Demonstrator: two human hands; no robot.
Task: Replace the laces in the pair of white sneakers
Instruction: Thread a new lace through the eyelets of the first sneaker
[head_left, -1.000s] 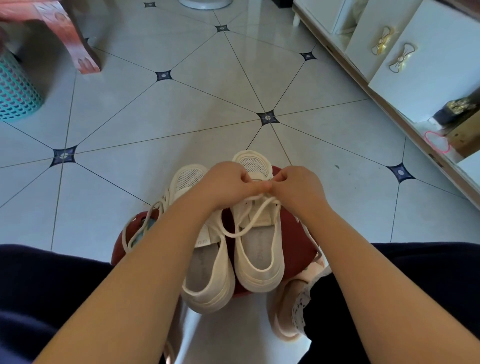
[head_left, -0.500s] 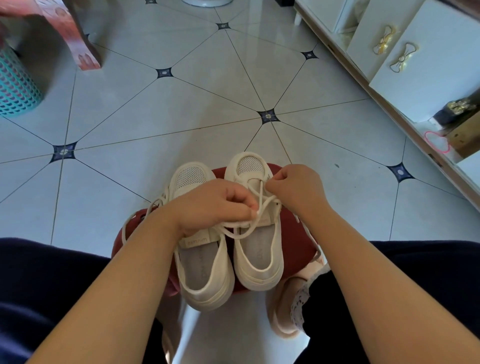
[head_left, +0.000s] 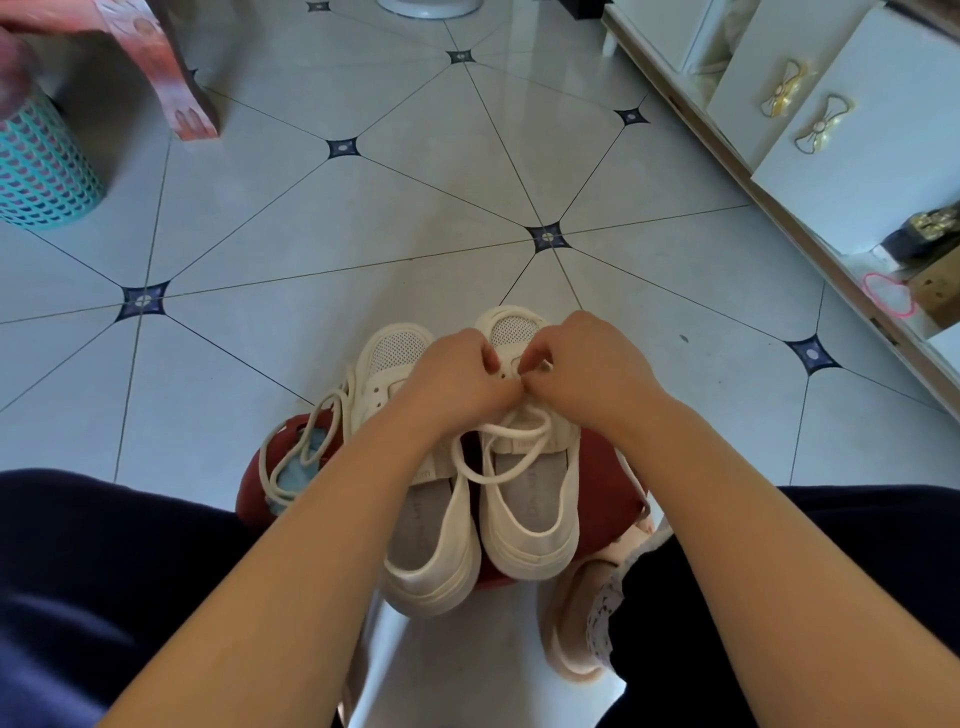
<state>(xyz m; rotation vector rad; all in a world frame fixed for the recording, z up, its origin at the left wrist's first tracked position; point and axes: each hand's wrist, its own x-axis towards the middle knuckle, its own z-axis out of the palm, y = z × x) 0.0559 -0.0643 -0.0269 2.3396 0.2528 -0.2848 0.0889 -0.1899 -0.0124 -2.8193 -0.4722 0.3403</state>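
Lace (head_left: 514, 427) pinch: left hand (head_left: 462, 384), right hand (head_left: 587, 374)

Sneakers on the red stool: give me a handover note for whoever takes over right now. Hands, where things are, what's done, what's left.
Left hand and right hand: both pinch the lace at the front eyelets of the right sneaker.
Both sneakers sit side by side on the red stool, toes pointing away. The left sneaker has a loose lace trailing off its left side.
Done: neither looks fully laced.
Left: thread and tighten both.
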